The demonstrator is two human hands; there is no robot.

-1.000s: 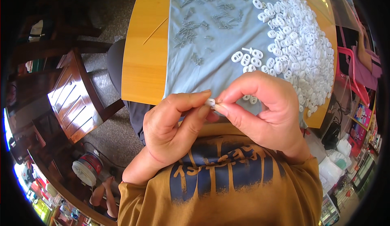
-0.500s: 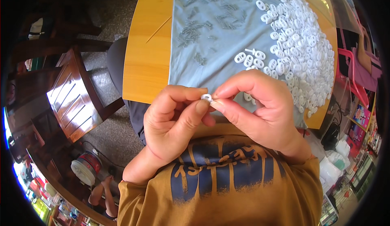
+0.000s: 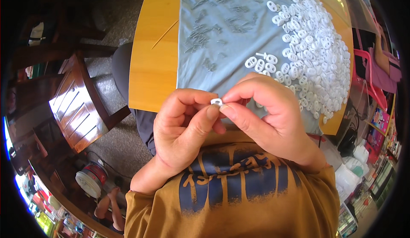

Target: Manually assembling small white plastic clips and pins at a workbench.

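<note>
Wooden round table (image 3: 151,67), orange-yellow and smooth, carries a grey-blue cloth (image 3: 222,45), matte and slightly creased. On the cloth's right side sits a heap of white plastic rings (image 3: 318,54), small flat ovals with two holes, glossy; on its left, scattered thin metal pins (image 3: 200,37), short and grey. A thin wooden stick (image 3: 164,35) lies on bare wood beside the cloth. Left hand (image 3: 183,131) and right hand (image 3: 269,122) meet at the near table edge over an ochre printed shirt (image 3: 239,199); thumb and forefinger of both are pinched together on one white ring (image 3: 216,102), held just above the cloth's near hem. Versus half a second ago: same grip, hands sit marginally lower and closer to the body, ring turned a little flatter toward the camera.
</note>
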